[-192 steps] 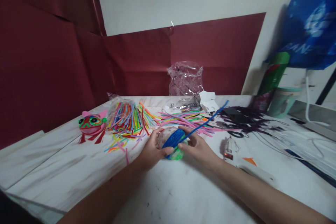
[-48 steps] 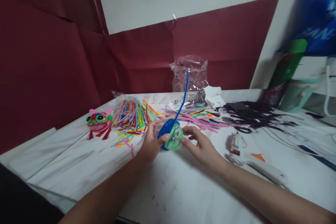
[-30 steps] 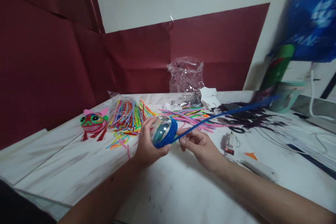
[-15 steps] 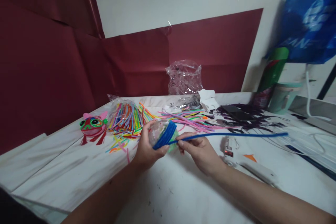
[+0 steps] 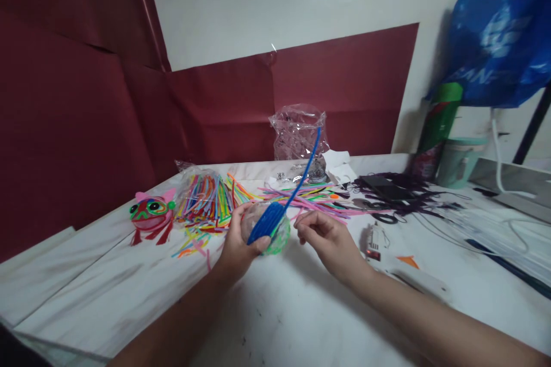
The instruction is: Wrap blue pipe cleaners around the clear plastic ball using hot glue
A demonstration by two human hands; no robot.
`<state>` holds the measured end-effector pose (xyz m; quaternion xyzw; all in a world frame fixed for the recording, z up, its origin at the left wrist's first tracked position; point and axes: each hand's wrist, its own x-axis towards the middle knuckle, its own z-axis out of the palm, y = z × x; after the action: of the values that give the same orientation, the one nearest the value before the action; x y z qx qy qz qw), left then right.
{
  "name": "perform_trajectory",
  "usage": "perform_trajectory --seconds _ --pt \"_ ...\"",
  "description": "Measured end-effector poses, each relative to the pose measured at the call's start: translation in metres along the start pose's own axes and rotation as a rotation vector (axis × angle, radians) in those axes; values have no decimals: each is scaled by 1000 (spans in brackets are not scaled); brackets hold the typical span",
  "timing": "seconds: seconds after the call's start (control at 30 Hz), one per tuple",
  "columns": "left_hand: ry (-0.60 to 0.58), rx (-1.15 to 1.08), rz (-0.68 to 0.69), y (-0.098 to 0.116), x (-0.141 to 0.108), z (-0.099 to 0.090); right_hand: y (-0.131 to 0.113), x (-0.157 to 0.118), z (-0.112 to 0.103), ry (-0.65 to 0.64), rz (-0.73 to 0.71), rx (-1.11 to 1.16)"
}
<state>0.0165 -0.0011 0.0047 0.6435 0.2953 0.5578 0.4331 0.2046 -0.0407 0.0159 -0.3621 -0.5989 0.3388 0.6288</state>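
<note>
My left hand (image 5: 241,243) is wrapped round a rounded, clear and green object (image 5: 282,237), its thumb pressed on the front. Rows of blue pipe cleaner (image 5: 267,221) lie side by side over that object, slanting across it. One long blue pipe cleaner end (image 5: 306,169) sticks up and to the right, free of both hands. Just right of the object is my right hand (image 5: 321,235), fingers curled together with nothing visible in them. The object's back and left side are hidden by my left fingers.
A pink and red animal figure (image 5: 151,215) stands at the left beside a bag of coloured pipe cleaners (image 5: 204,198). Loose pipe cleaners (image 5: 310,198) lie behind my hands. On the right are a glue gun (image 5: 374,241), scissors (image 5: 385,218), a phone (image 5: 387,189) and a mug (image 5: 460,163).
My right hand has let go of the long blue pipe cleaner and sits slightly apart. The free end has swung from lying rightward to pointing up. My left hand keeps its hold.
</note>
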Motion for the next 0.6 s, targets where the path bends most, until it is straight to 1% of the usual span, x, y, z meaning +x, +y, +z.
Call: perform_trajectory --seconds 0.1,0.27,0.4,0.5,0.6 --pt "13 -26 -1 2 1 -1 0 2 -1 -14 60 60" --pt "39 -24 3 3 2 -2 0 4 3 -131 175 420" --pt "68 -68 0 -2 4 -3 -3 2 8 -166 240 526" --pt "76 -179 -13 -6 7 -5 -12 6 2 -158 223 476" --pt "106 -240 -97 -7 11 -6 -34 15 -18 -94 92 298"
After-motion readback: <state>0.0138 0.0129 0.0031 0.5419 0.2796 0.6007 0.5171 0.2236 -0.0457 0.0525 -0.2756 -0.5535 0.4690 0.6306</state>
